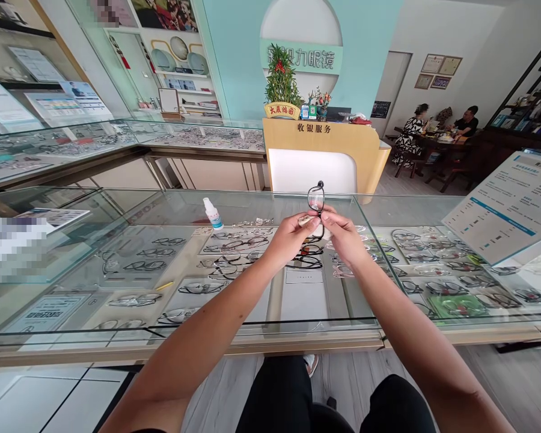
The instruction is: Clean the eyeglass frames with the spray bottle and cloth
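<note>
Above the glass display counter (252,313), a pair of dark-framed eyeglasses (316,199) is held up on end, one lens pointing upward. My left hand (296,231) pinches it from the left, thumb and fingers closed near its middle. From the other side my right hand (341,233) grips it too, fingertips meeting those of the left. Something pale, possibly a cloth (314,227), shows between the fingers; the lower lens is partly hidden there. To the left, a small white spray bottle (213,214) stands upright on the counter glass.
Rows of eyeglasses (243,243) lie under the glass. A printed sign (507,201) stands at right, and papers (49,218) lie at left. Beyond are a wooden cashier desk (324,133) and two people seated at a table (446,144).
</note>
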`<action>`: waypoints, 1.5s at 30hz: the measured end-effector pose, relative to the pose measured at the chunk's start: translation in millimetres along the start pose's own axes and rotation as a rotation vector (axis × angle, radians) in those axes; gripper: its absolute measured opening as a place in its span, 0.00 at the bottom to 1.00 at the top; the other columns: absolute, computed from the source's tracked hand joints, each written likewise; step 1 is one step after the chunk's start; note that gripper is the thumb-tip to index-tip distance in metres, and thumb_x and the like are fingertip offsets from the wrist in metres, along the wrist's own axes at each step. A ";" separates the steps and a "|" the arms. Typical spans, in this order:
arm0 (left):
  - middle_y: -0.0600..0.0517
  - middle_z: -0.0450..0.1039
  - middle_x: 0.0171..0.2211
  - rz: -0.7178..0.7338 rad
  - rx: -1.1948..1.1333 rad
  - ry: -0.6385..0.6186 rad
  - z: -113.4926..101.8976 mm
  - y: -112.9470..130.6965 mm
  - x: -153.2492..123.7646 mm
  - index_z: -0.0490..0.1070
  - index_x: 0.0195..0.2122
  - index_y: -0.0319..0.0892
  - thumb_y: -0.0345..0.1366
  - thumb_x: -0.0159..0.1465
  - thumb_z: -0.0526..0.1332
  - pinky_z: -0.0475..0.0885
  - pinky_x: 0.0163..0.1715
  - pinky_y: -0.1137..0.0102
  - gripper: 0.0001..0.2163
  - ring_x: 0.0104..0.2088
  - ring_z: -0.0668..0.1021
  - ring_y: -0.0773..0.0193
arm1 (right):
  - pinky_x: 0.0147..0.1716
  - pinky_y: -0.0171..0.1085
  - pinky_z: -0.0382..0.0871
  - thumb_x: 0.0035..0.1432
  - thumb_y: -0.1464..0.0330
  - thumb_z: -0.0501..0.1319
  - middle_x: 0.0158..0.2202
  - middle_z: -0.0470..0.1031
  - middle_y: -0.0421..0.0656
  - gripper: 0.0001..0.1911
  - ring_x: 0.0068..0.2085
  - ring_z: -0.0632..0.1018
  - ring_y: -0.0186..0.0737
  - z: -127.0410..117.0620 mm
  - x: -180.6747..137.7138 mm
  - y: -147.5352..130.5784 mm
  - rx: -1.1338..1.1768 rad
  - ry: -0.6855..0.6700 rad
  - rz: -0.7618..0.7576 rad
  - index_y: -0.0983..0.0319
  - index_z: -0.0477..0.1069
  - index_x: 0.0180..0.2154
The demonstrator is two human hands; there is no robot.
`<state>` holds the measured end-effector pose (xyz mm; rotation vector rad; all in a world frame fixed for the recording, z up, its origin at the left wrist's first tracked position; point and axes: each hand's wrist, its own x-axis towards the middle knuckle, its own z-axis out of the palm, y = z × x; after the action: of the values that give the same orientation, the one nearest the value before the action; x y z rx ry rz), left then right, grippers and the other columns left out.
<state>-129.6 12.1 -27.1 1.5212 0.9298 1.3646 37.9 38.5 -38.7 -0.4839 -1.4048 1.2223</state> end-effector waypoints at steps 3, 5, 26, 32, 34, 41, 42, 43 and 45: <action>0.54 0.75 0.31 -0.006 -0.049 -0.008 1.6 3.4 -0.7 0.80 0.41 0.41 0.64 0.55 0.78 0.69 0.39 0.68 0.30 0.34 0.72 0.63 | 0.74 0.52 0.67 0.59 0.44 0.77 0.58 0.86 0.43 0.18 0.68 0.78 0.52 -0.3 -0.1 -0.5 -0.010 -0.010 -0.007 0.47 0.92 0.41; 0.54 0.75 0.31 -0.016 -0.051 -0.011 1.5 4.1 -1.1 0.80 0.41 0.41 0.61 0.56 0.79 0.69 0.39 0.68 0.28 0.34 0.72 0.64 | 0.74 0.52 0.67 0.61 0.45 0.76 0.58 0.86 0.42 0.16 0.67 0.79 0.52 -0.9 -0.2 0.4 -0.006 -0.020 -0.007 0.47 0.92 0.41; 0.54 0.74 0.31 -0.090 -0.116 -0.091 3.8 3.9 -4.3 0.80 0.40 0.41 0.49 0.50 0.84 0.69 0.33 0.69 0.24 0.31 0.72 0.66 | 0.61 0.54 0.79 0.49 0.45 0.82 0.50 0.91 0.46 0.21 0.58 0.86 0.57 10.6 -4.5 -11.3 0.168 0.031 0.164 0.53 0.90 0.35; 0.57 0.72 0.30 -0.083 -0.219 -0.153 6.9 10.7 -6.9 0.77 0.36 0.41 0.41 0.46 0.86 0.71 0.35 0.70 0.23 0.31 0.72 0.67 | 0.60 0.54 0.80 0.46 0.46 0.84 0.44 0.92 0.45 0.21 0.57 0.87 0.57 11.7 -5.1 -15.6 0.238 0.059 0.185 0.54 0.90 0.33; 0.57 0.74 0.31 -0.070 -0.233 -0.163 9.2 11.9 -7.8 0.78 0.37 0.41 0.40 0.47 0.86 0.72 0.37 0.70 0.22 0.32 0.73 0.67 | 0.59 0.54 0.81 0.47 0.47 0.84 0.45 0.92 0.45 0.21 0.56 0.87 0.57 10.6 -5.3 -17.1 0.255 0.063 0.185 0.54 0.90 0.34; 0.53 0.77 0.32 -0.024 -0.198 -0.120 16.3 6.8 -13.0 0.80 0.39 0.42 0.47 0.53 0.84 0.74 0.40 0.67 0.21 0.35 0.77 0.62 | 0.57 0.54 0.83 0.48 0.44 0.83 0.50 0.91 0.46 0.23 0.59 0.86 0.58 7.9 -4.7 -19.1 0.274 0.066 0.191 0.53 0.90 0.37; 0.53 0.78 0.32 -0.010 -0.178 -0.102 16.7 6.2 -13.6 0.80 0.39 0.42 0.49 0.53 0.83 0.74 0.40 0.67 0.22 0.35 0.77 0.62 | 0.57 0.54 0.83 0.48 0.44 0.83 0.50 0.91 0.46 0.24 0.59 0.86 0.58 8.5 -4.9 -18.9 0.265 0.061 0.194 0.54 0.90 0.37; 0.53 0.78 0.33 0.005 -0.156 -0.081 17.0 5.7 -14.0 0.80 0.39 0.42 0.50 0.54 0.83 0.74 0.40 0.67 0.22 0.35 0.76 0.62 | 0.56 0.54 0.83 0.48 0.43 0.82 0.50 0.91 0.46 0.24 0.58 0.86 0.58 9.3 -5.2 -18.8 0.256 0.054 0.198 0.54 0.90 0.37; 0.52 0.79 0.33 0.031 -0.114 -0.035 17.3 5.6 -14.6 0.80 0.39 0.41 0.54 0.54 0.82 0.73 0.39 0.67 0.24 0.34 0.76 0.62 | 0.56 0.54 0.83 0.49 0.43 0.82 0.49 0.91 0.46 0.24 0.58 0.87 0.58 11.3 -6.1 -18.4 0.242 0.034 0.198 0.54 0.89 0.37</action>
<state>-114.3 -5.5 -27.3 1.4738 0.7967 1.3852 35.8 22.2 -23.4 -0.4796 -1.1813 1.5157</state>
